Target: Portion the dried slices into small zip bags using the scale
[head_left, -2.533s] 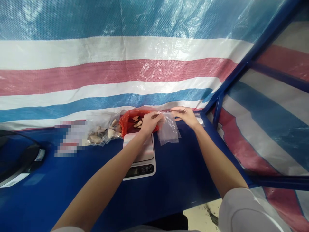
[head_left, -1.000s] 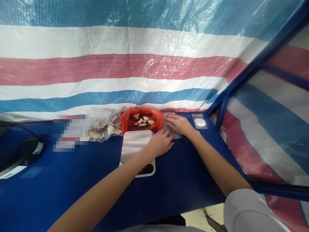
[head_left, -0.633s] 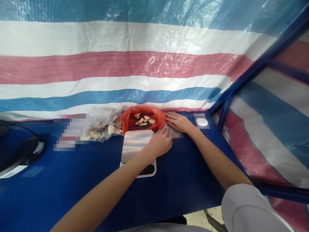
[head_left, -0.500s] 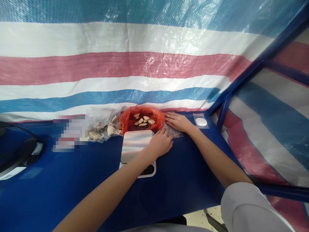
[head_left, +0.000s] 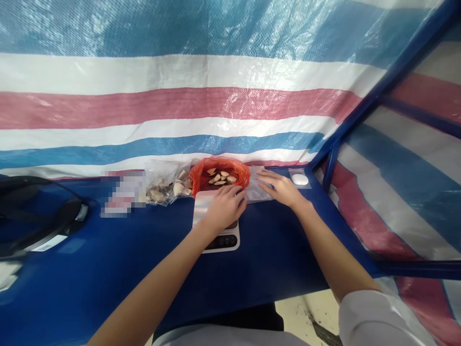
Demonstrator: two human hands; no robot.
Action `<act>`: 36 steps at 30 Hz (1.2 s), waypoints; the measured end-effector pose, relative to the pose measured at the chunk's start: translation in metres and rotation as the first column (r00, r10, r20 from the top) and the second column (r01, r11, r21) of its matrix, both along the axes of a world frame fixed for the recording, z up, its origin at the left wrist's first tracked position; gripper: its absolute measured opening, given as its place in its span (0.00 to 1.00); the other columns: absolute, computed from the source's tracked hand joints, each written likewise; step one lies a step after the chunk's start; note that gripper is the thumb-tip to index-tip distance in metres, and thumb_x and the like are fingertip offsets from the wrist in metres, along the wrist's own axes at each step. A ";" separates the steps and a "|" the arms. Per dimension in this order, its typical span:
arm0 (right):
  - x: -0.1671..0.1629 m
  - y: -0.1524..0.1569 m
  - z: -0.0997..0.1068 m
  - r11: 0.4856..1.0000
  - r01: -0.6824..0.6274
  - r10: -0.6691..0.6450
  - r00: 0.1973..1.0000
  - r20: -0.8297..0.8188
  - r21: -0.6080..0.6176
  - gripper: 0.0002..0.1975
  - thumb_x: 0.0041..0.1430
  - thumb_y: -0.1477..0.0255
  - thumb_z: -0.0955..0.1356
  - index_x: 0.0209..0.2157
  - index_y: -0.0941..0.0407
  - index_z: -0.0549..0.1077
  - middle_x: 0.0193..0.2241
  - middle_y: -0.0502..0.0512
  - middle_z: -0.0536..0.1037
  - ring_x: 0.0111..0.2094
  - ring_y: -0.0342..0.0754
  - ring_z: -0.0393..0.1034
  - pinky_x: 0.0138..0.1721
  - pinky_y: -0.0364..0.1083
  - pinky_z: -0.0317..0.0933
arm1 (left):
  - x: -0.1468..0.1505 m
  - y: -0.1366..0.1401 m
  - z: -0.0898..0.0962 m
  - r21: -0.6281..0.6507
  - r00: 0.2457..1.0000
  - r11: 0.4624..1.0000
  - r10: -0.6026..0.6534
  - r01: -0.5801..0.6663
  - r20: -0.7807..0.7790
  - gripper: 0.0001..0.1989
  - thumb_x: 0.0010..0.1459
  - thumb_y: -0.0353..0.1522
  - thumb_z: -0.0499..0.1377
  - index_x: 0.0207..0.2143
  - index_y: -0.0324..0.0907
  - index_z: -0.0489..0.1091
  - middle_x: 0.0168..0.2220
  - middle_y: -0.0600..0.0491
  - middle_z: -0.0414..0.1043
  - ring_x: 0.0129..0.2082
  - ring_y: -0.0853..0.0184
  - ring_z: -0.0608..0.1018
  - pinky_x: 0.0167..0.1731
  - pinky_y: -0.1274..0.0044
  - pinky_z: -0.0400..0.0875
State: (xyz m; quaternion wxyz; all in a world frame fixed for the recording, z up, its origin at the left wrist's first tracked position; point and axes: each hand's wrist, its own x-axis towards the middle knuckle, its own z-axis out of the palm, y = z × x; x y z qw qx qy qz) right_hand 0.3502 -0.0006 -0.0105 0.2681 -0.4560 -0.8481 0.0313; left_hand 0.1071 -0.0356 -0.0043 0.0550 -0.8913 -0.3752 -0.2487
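My left hand [head_left: 226,205] is over the right part of a white kitchen scale [head_left: 234,242], its fingers bent and loosely apart, with nothing visible in them. Its fingertips are by the front edge of an orange-red plastic bag [head_left: 196,179]. Rolled open, that bag shows several pale shells or dried slices [head_left: 224,178], whose exact kind I cannot make out. My right hand [head_left: 283,188] is open, fingers spread over flat clear plastic bags [head_left: 255,192] to the right of the red bag. Whether the fingertips press on the plastic is unclear.
Left of the red bag lie clear bags [head_left: 157,192] with similar pieces, beside a blurred-out packet [head_left: 126,194]. A small clear bag with a white oval thing [head_left: 299,179] lies at right. Black headgear [head_left: 68,216] rests at left on the blue table [head_left: 273,254]. Striped sheeting [head_left: 201,103] hangs behind.
My left hand has moved left, further over the scale. My right hand has drawn right from the red bag's edge, uncovering more of the clear bags. The view has shifted slightly.
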 end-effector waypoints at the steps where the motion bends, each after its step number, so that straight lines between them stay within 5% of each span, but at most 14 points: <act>1: -0.005 -0.009 -0.003 1.000 0.004 -0.004 1.000 0.009 -0.001 0.16 0.69 0.66 0.64 0.53 0.50 0.78 0.56 0.52 0.77 0.60 0.53 0.69 0.62 0.53 0.65 | -0.009 -0.002 0.000 -0.005 0.999 1.000 0.027 -0.027 0.025 0.13 0.68 0.34 0.52 0.46 0.41 0.75 0.49 0.44 0.78 0.50 0.57 0.78 0.53 0.65 0.71; 7: -0.038 -0.051 -0.026 0.993 0.106 -0.112 0.986 0.124 0.048 0.14 0.68 0.66 0.65 0.50 0.52 0.79 0.56 0.53 0.77 0.60 0.56 0.69 0.58 0.54 0.69 | -0.071 -0.013 -0.007 -0.069 0.972 0.982 0.183 -0.174 0.150 0.15 0.68 0.36 0.52 0.48 0.42 0.76 0.49 0.46 0.78 0.50 0.57 0.78 0.53 0.64 0.72; 15: -0.066 -0.065 -0.036 0.970 0.232 -0.243 0.951 0.192 0.076 0.16 0.69 0.67 0.64 0.52 0.54 0.77 0.58 0.58 0.76 0.61 0.58 0.68 0.62 0.58 0.63 | -0.134 -0.024 -0.030 -0.099 0.959 0.966 0.251 -0.239 0.129 0.20 0.69 0.40 0.49 0.49 0.40 0.76 0.51 0.43 0.78 0.53 0.54 0.77 0.57 0.61 0.70; 23: -0.068 -0.068 -0.046 0.974 0.225 -0.228 0.953 0.199 0.040 0.18 0.70 0.66 0.62 0.56 0.53 0.75 0.62 0.57 0.71 0.64 0.58 0.64 0.64 0.59 0.59 | -0.145 -0.032 -0.050 -0.145 0.956 0.946 0.292 -0.290 -0.007 0.25 0.69 0.39 0.45 0.57 0.37 0.72 0.61 0.40 0.70 0.63 0.50 0.70 0.64 0.55 0.61; 36: -0.067 -0.074 -0.048 0.983 0.179 -0.168 0.962 0.214 -0.035 0.20 0.71 0.65 0.61 0.59 0.53 0.73 0.64 0.59 0.67 0.67 0.59 0.59 0.66 0.62 0.55 | -0.143 -0.037 -0.051 -0.174 0.928 0.911 0.371 -0.373 -0.042 0.24 0.67 0.39 0.48 0.61 0.42 0.69 0.66 0.42 0.63 0.67 0.50 0.64 0.65 0.54 0.58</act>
